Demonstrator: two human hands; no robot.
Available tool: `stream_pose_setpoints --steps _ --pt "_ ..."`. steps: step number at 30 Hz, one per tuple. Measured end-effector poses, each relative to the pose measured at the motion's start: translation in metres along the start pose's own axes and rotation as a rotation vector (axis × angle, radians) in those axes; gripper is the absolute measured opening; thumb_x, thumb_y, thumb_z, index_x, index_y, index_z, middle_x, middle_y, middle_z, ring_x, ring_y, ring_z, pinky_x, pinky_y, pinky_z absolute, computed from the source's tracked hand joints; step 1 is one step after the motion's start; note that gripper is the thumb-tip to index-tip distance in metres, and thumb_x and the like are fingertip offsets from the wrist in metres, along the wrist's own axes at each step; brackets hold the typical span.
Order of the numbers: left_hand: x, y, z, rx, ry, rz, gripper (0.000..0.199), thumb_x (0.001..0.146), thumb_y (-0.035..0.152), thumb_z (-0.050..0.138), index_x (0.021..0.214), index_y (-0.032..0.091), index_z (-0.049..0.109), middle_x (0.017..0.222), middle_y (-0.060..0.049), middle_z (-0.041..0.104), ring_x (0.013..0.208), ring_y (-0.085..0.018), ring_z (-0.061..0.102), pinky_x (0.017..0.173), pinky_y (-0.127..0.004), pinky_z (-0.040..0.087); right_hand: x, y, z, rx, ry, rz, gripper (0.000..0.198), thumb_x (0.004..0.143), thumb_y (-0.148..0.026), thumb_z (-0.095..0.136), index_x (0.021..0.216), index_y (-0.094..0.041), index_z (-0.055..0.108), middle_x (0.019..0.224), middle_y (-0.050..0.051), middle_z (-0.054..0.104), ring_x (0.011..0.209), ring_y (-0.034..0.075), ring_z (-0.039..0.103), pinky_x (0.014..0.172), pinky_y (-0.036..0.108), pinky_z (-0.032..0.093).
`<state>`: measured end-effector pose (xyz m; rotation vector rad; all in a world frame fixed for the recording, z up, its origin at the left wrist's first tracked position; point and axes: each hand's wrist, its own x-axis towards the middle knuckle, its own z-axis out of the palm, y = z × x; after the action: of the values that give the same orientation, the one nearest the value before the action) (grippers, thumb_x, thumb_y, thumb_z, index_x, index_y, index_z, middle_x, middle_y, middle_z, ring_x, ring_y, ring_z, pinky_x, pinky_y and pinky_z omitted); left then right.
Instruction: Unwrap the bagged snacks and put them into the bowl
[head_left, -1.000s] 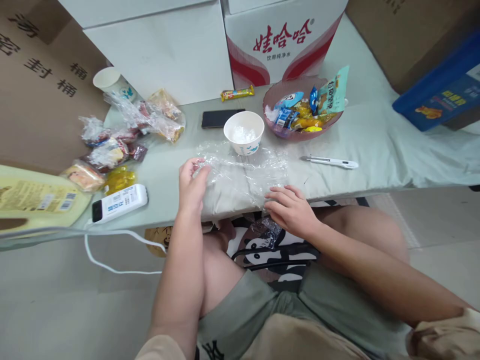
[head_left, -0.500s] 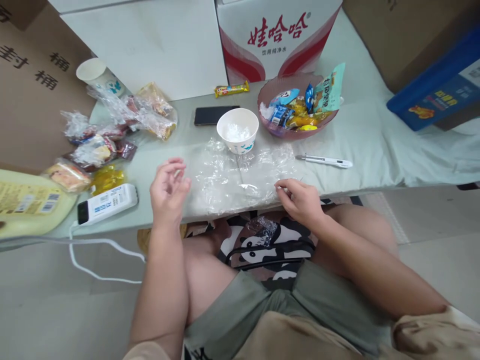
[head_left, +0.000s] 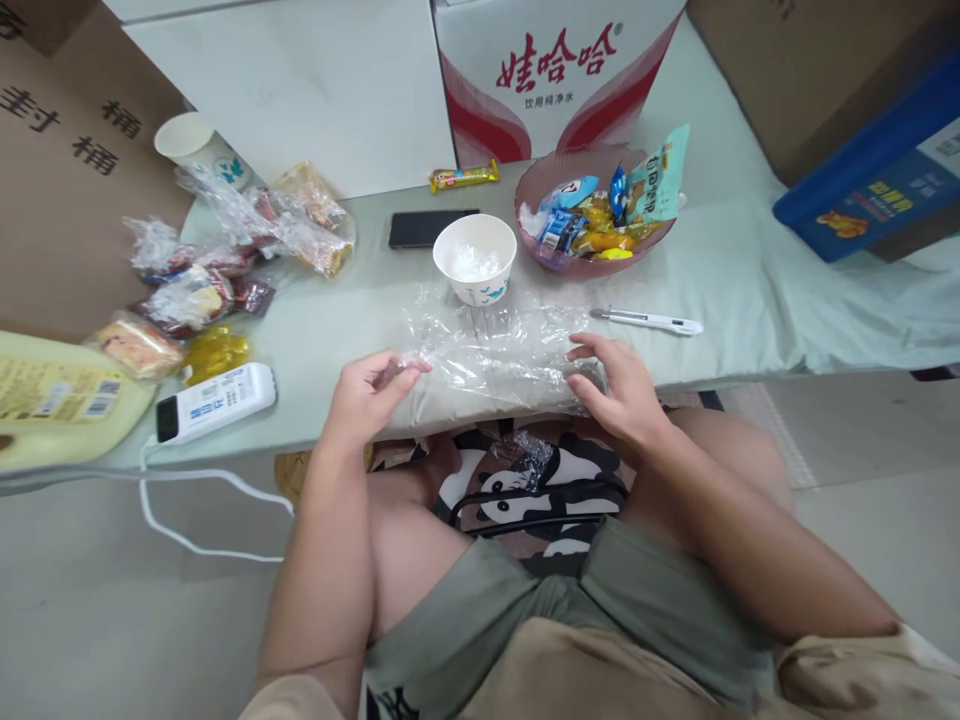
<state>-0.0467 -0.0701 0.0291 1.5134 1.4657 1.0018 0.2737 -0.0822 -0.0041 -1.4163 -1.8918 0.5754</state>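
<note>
A crinkled sheet of clear plastic wrap (head_left: 487,355) lies along the table's front edge. My left hand (head_left: 375,392) pinches its left edge between thumb and fingertips. My right hand (head_left: 619,390) is at the sheet's right end, thumb and fingers apart; whether it touches the plastic is hard to see. A white paper cup (head_left: 476,262) with blue print stands just behind the sheet, with crumpled clear plastic inside. Right of the sheet lies a white utility knife (head_left: 649,321).
Behind are a purple-tinted bowl (head_left: 541,180) of wrapped snacks, a black phone (head_left: 420,229), and a yellow snack bar (head_left: 463,177). Wrapped snacks (head_left: 184,300), a power strip (head_left: 217,402) and a yellow jug (head_left: 71,400) sit at left. A white carton (head_left: 555,90) stands behind.
My left hand has moved right and taken hold of the wrap's left edge. My right hand's fingers have spread from a pinch. The wrap's near edge has shifted slightly away from me.
</note>
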Motion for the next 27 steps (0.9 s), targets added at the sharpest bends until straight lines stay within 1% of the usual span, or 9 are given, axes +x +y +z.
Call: stream_pose_setpoints --steps 4,6,8,11,13,18,21,24,27 --pt "0.006 -0.005 0.002 -0.128 0.153 -0.068 0.021 0.083 0.034 0.067 0.067 0.02 0.067 0.066 -0.003 0.07 0.055 -0.013 0.061 0.053 -0.024 0.044 -0.002 -0.001 0.003 0.019 -0.09 -0.079 0.026 0.084 -0.043 0.062 0.101 -0.024 0.066 0.112 0.009 0.075 0.116 0.033 0.063 0.101 0.055 0.045" --pt "0.01 -0.008 0.003 -0.115 0.209 -0.105 0.023 0.084 0.034 0.067 0.066 0.02 0.064 0.064 -0.003 0.069 0.051 -0.012 0.058 0.048 -0.023 0.037 -0.001 -0.004 0.005 0.061 -0.068 -0.059 0.014 0.085 -0.038 0.061 0.086 -0.025 0.063 0.104 0.007 0.076 0.117 0.032 0.062 0.103 0.054 0.044" --pt "0.013 -0.011 0.002 -0.086 0.225 -0.11 0.023 0.084 0.034 0.069 0.067 0.019 0.065 0.065 -0.003 0.07 0.055 -0.012 0.058 0.051 -0.022 0.039 0.001 -0.007 0.007 0.145 -0.028 0.025 0.014 0.089 -0.036 0.058 0.08 -0.025 0.059 0.096 0.006 0.076 0.109 0.029 0.066 0.097 0.05 0.048" --pt "0.015 -0.012 0.004 -0.113 0.191 -0.1 0.021 0.081 0.034 0.074 0.069 0.019 0.066 0.069 -0.004 0.071 0.064 -0.012 0.06 0.062 -0.021 0.046 0.006 -0.006 0.008 0.318 0.049 0.213 0.02 0.094 -0.043 0.054 0.086 -0.024 0.056 0.087 0.004 0.074 0.084 0.022 0.068 0.081 0.039 0.052" --pt "0.016 -0.01 0.008 -0.195 0.145 -0.142 0.023 0.078 0.035 0.077 0.068 0.019 0.064 0.068 -0.004 0.069 0.063 -0.012 0.06 0.061 -0.021 0.046 0.008 -0.004 0.008 0.416 0.098 0.306 0.023 0.096 -0.046 0.052 0.088 -0.024 0.052 0.082 0.003 0.073 0.077 0.019 0.066 0.077 0.036 0.051" --pt "0.021 0.002 0.023 -0.257 0.123 -0.358 0.03 0.074 0.037 0.078 0.065 0.019 0.055 0.055 0.002 0.055 0.045 -0.007 0.042 0.042 -0.019 0.027 0.009 0.002 0.012 0.508 0.183 0.381 0.021 0.098 -0.044 0.049 0.089 -0.025 0.05 0.084 0.001 0.073 0.087 0.018 0.066 0.087 0.037 0.048" --pt "0.023 0.002 0.022 -0.237 0.176 -0.37 0.031 0.07 0.04 0.079 0.072 0.018 0.058 0.066 0.0 0.062 0.05 -0.007 0.047 0.042 -0.019 0.025 0.009 0.002 0.012 0.521 0.233 0.396 0.019 0.098 -0.043 0.047 0.091 -0.026 0.05 0.075 -0.002 0.069 0.085 0.018 0.067 0.088 0.037 0.047" --pt "0.021 -0.002 0.014 -0.227 0.067 -0.324 0.038 0.061 0.043 0.086 0.079 0.018 0.064 0.081 -0.003 0.069 0.064 -0.01 0.056 0.047 -0.019 0.033 0.013 0.003 0.011 0.515 0.282 0.418 0.022 0.099 -0.048 0.048 0.094 -0.026 0.048 0.064 -0.005 0.062 0.074 0.017 0.066 0.081 0.035 0.048" --pt "0.017 -0.005 0.012 -0.178 -0.103 -0.31 0.042 0.058 0.045 0.088 0.081 0.017 0.068 0.083 -0.005 0.071 0.071 -0.013 0.059 0.058 -0.022 0.044 0.019 0.005 0.011 0.543 0.358 0.45 0.026 0.098 -0.053 0.049 0.097 -0.027 0.045 0.055 -0.008 0.05 0.05 0.014 0.054 0.059 0.031 0.044"
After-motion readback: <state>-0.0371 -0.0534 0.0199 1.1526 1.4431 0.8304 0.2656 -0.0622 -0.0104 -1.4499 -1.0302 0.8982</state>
